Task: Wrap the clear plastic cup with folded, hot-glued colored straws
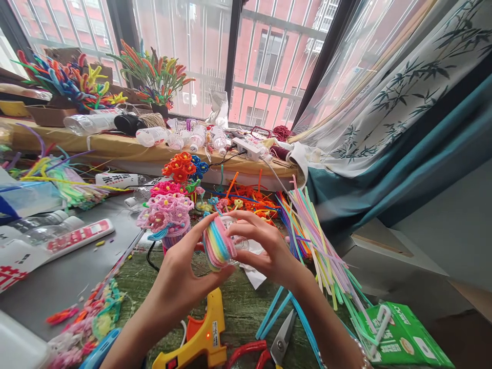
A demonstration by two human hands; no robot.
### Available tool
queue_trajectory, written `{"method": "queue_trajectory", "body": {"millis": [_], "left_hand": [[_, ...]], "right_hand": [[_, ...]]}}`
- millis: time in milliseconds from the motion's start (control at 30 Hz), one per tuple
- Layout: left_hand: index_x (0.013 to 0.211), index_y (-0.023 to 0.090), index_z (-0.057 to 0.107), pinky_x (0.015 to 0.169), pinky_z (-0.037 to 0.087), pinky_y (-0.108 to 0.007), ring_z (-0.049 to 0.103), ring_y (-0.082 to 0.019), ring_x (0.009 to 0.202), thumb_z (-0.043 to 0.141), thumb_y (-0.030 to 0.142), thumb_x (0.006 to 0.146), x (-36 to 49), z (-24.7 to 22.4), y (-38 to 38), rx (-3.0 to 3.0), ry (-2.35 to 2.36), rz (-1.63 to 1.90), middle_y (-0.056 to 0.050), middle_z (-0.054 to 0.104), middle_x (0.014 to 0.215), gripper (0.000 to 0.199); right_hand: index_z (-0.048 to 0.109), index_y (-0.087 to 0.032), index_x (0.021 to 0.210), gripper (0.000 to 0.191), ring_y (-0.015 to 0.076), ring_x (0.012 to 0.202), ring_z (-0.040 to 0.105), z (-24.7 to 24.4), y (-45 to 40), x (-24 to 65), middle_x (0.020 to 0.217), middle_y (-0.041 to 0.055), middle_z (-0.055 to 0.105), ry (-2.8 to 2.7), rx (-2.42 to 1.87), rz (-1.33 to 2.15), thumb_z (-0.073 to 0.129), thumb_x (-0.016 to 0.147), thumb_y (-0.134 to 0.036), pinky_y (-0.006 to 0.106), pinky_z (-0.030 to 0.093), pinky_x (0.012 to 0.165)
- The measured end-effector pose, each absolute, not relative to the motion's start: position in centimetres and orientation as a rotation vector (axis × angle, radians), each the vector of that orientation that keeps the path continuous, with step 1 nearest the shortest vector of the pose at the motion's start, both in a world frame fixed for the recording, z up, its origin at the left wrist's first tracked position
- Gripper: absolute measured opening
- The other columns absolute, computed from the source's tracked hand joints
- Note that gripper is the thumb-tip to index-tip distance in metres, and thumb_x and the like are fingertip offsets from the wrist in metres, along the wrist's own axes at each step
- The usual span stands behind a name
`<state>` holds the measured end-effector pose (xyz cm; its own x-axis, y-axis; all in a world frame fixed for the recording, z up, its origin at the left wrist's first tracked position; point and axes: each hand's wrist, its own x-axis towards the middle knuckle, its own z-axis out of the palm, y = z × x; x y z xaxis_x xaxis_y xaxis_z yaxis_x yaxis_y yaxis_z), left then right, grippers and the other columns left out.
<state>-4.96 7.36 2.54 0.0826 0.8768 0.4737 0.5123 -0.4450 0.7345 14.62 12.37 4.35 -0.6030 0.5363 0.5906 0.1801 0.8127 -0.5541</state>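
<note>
Between my hands is a clear plastic bottle piece wrapped in pastel rainbow pipe cleaners (218,243), tilted above the green table. My left hand (184,269) closes on the wrapped side, thumb below and fingers above. My right hand (263,246) grips the clear plastic end with curled fingers. Just behind my left hand stands a pot of pink pipe-cleaner flowers (165,210). Orange and blue flowers (180,166) rise at its back. Below my hands lie a yellow hot glue gun (207,333) with a lit red light and red-handled scissors (282,335), partly cut off by the frame.
Loose pipe cleaners (323,246) fan out at right, beside a green packet (403,333). Light blue pipe cleaners (274,310) lie near my right forearm. Plastic bottles (154,136) and a power strip (246,147) line the windowsill. Coloured scraps (88,318) and a white-red box (80,238) are left.
</note>
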Motion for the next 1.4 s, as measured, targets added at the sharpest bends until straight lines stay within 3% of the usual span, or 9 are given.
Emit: {"method": "queue_trajectory", "body": {"millis": [167,633,867,933,1033,1200,1300,1400], "left_hand": [[0.134,0.014,0.050,0.091,0.057,-0.039,0.069,-0.027,0.106,0.073,0.037,0.074,-4.5,2.7,7.5,1.843,1.378,1.371,-0.015,0.064,0.130,0.068],[0.131,0.017,0.054,0.085,0.061,-0.038,0.072,-0.026,0.098,0.077,0.038,0.072,-4.4,2.4,7.6,1.781,1.401,1.447,-0.012,0.068,0.125,0.066],[0.135,0.018,0.051,0.089,0.060,-0.039,0.070,-0.027,0.104,0.077,0.040,0.073,-4.6,2.4,8.4,1.774,1.310,1.442,-0.013,0.065,0.130,0.071],[0.137,0.019,0.048,0.093,0.058,-0.039,0.068,-0.028,0.110,0.077,0.038,0.074,-4.5,2.8,8.8,1.794,1.231,1.413,-0.013,0.063,0.133,0.072],[0.142,0.021,0.044,0.098,0.054,-0.042,0.064,-0.029,0.117,0.076,0.034,0.075,-4.4,3.6,9.8,1.841,1.101,1.310,-0.014,0.058,0.139,0.075],[0.147,0.027,0.039,0.107,0.046,-0.047,0.050,-0.032,0.132,0.078,0.035,0.073,-4.7,4.8,11.5,1.884,0.918,1.105,-0.012,0.047,0.149,0.083],[0.138,0.025,0.051,0.098,0.053,-0.046,0.057,-0.032,0.125,0.066,0.047,0.082,-4.1,5.6,12.2,1.767,0.912,1.127,-0.012,0.060,0.137,0.062],[0.126,0.020,0.062,0.087,0.058,-0.040,0.069,-0.028,0.105,0.059,0.049,0.088,-2.9,6.1,12.9,1.637,0.967,1.199,-0.009,0.074,0.113,0.048]], "right_hand": [[0.061,-0.027,0.117,0.026,0.0212,0.126,0.055,4.3,12.5,14.3,0.139,0.0087,0.054,-2.155,-0.518,0.615,0.065,0.091,-0.029,0.040,0.049,0.101],[0.064,-0.028,0.115,0.028,0.0234,0.129,0.053,5.1,12.5,15.3,0.144,0.0064,0.050,-2.189,-0.518,0.599,0.068,0.088,-0.031,0.044,0.041,0.111],[0.070,-0.027,0.098,0.021,0.0247,0.123,0.057,5.1,13.2,16.2,0.131,0.0059,0.055,-1.964,-0.469,0.750,0.066,0.087,-0.045,0.046,0.044,0.108],[0.065,-0.030,0.114,0.035,0.0253,0.124,0.056,4.9,13.6,16.3,0.133,0.0066,0.054,-1.876,-0.488,0.820,0.068,0.085,-0.049,0.047,0.044,0.108],[0.042,-0.031,0.141,0.076,0.0260,0.127,0.054,4.2,14.1,16.1,0.145,0.0097,0.048,-1.924,-0.566,0.953,0.077,0.076,-0.046,0.046,0.044,0.108],[0.048,-0.025,0.136,0.064,0.0234,0.115,0.062,3.1,14.7,15.8,0.133,0.0097,0.060,-1.913,-0.668,0.860,0.076,0.078,-0.031,0.041,0.052,0.099],[0.051,-0.025,0.130,0.057,0.0241,0.121,0.058,2.8,14.9,15.9,0.133,0.0090,0.058,-1.896,-0.673,0.705,0.074,0.079,-0.025,0.041,0.051,0.101],[0.052,-0.026,0.127,0.053,0.0239,0.120,0.059,2.7,15.1,16.0,0.130,0.0081,0.059,-1.899,-0.669,0.609,0.073,0.079,-0.021,0.042,0.051,0.102]]}}
